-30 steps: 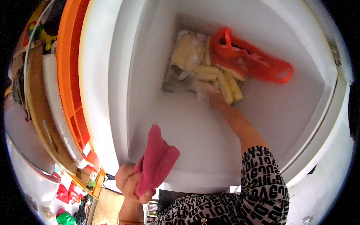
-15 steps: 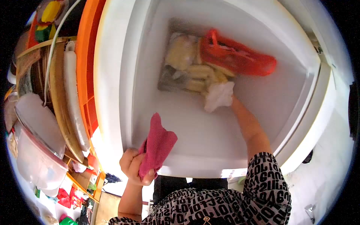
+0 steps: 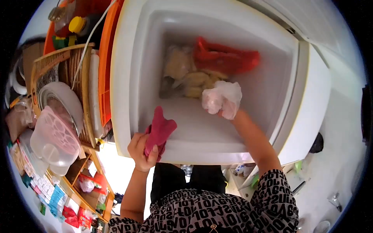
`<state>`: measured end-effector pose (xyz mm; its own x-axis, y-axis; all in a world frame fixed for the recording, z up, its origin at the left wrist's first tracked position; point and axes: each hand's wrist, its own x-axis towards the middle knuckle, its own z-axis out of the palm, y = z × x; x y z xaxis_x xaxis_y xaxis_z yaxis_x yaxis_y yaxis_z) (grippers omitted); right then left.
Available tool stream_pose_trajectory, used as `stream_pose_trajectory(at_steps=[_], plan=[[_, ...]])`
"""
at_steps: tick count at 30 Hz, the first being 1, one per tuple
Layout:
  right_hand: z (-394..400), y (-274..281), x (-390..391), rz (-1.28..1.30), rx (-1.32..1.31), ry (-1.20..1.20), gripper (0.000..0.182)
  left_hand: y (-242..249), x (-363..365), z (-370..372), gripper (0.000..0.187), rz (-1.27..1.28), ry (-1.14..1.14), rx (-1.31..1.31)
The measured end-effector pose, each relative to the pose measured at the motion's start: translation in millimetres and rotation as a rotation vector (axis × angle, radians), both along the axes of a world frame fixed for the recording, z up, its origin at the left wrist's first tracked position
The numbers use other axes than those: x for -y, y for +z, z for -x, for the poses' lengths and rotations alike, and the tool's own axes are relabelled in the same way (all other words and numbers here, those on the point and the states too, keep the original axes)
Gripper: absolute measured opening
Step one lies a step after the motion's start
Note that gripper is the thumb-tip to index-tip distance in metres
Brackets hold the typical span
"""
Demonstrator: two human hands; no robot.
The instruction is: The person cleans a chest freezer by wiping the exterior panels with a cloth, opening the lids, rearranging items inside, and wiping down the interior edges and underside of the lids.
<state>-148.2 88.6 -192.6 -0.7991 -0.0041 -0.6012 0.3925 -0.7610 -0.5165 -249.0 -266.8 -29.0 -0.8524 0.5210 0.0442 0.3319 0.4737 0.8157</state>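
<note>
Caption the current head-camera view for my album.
At an open white freezer, the left hand holds a pink cloth, the right hand a whitish plastic bag.

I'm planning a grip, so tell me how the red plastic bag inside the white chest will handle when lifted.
The red plastic bag would probably crumple, its film looking thin and creased. It bulges, so hidden contents might give it some weight. It could drag at the pale yellow, lumpy packs lying alongside.
</note>
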Motion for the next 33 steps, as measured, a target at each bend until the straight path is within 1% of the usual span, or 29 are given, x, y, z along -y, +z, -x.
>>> stream_pose_trajectory(at_steps=[3,5,7,9,12,13,15,16,17,18,19,20,22,23,25,26,27,28,29,31,32,33], plan=[[-4,91,9,0.301,-0.049,-0.156,0.025,1,0,-3,0.031,0.001,-0.019,0.016],[-42,102,17,0.047,0.237,-0.4,0.05,4,-2,-1,0.028,-0.009,-0.025,0.041],[-68,120,13,0.09,0.265,-0.684,0.051,6,-6,-1,0.028,0.005,-0.024,0.024],[-172,75,-60,0.014,0.042,-0.739,0.042,3,-4,-4,0.027,0.036,-0.004,0.018],[-152,198,-73,-0.17,-0.49,-0.566,0.048,6,-8,-3,0.026,0.046,-0.012,0.002],[-148,225,-75,-0.121,-0.606,-0.573,0.049,6,-9,-3,0.026,0.046,-0.01,0.0],[-146,266,-69,0.081,-0.689,-0.668,0.053,7,-9,-3,0.027,0.048,-0.01,-0.002],[-147,276,-68,0.14,-0.665,-0.77,0.056,8,-9,-4,0.027,0.049,-0.014,-0.008],[-169,266,-78,-0.283,-0.365,-1.093,0.049,7,-9,-4,0.027,0.042,-0.01,-0.01],[-176,263,-81,-0.712,-0.023,-1.366,0.043,7,-9,-4,0.028,0.036,-0.005,-0.011],[-180,257,-85,-0.733,0.027,-1.458,0.046,6,-9,-4,0.028,0.04,-0.008,-0.011],[-186,253,-86,-0.732,0.031,-1.459,0.046,8,-8,-4,0.028,0.052,-0.004,-0.005],[-184,247,-83,-0.907,0.072,-1.519,0.046,7,-9,-5,0.028,0.066,-0.002,0.008],[-184,244,-81,-0.904,0.076,-1.52,0.046,6,-9,-5,0.028,0.06,-0.001,0.002],[-135,268,-51,-1.298,0.533,-1.621,0.044,6,-10,-4,0.029,0.054,-0.004,0.005],[-124,273,-36,-1.301,0.538,-1.619,0.044,6,-8,-5,0.029,0.051,-0.013,-0.008],[-114,279,-24,-1.8,0.691,-1.469,0.041,6,-9,-4,0.029,0.046,-0.02,-0.021],[-106,281,-15,-2.289,0.831,-1.23,0.038,7,-9,-4,0.029,0.044,-0.017,-0.016],[-102,276,-12,-2.294,0.83,-1.225,0.038,8,-10,-4,0.029,0.045,-0.008,0.002],[-94,255,-6,-2.218,0.24,-1.033,0.033,8,-10,-5,0.029,0.045,-0.003,0.019],[-76,240,-7,-2.087,0.104,-0.84,0.024,7,-9,-4,0.03,0.036,-0.007,0.016],[-52,229,-14,-1.918,0.108,-0.605,0.022,6,-9,-4,0.03,0.028,-0.008,0.011]])
